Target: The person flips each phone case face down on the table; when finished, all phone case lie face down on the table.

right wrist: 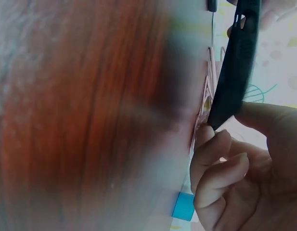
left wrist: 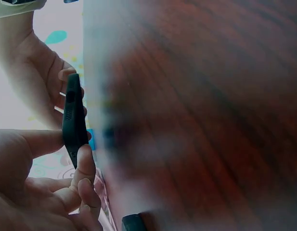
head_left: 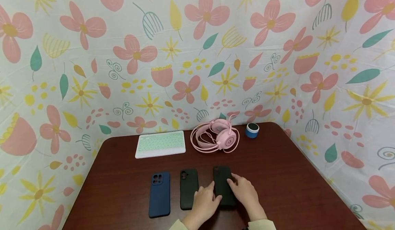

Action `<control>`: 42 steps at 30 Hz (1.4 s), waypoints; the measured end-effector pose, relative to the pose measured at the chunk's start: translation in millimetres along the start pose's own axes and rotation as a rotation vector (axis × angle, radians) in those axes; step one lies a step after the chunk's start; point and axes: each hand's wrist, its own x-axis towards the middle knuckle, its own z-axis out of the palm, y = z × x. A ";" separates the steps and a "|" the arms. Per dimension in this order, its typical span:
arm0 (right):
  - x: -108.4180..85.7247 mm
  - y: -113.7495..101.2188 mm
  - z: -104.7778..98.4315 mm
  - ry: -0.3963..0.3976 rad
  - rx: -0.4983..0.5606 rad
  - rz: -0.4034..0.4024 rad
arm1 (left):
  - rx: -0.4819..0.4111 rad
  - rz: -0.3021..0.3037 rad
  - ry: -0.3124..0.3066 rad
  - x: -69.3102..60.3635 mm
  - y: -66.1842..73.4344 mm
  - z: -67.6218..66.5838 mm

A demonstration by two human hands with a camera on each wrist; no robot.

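A black phone case with a camera cutout at its top left is between my two hands in the head view. My left hand pinches its left edge, with the thumb on the near part. On the opposite edge, my right hand grips it between thumb and fingers. Seen side-on in the left wrist view, the black phone case shows small holes along its end and appears raised off the table. Just left of my left hand lies another black phone case, with a blue phone case beyond it.
Toward the back of the dark wooden table are a white keyboard with green keys, pink headphones and a small blue-and-white cylinder. A floral curtain hangs behind the table and along its sides.
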 end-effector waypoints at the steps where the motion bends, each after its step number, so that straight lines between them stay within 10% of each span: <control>1: 0.1 0.7 0.8 -0.003 -0.004 0.000 | 0.005 0.002 0.001 -0.2 0.0 0.8; 42: -5.7 -1.1 3.7 -0.090 -0.049 -0.001 | 0.127 -0.047 -0.022 5.7 -1.8 14.3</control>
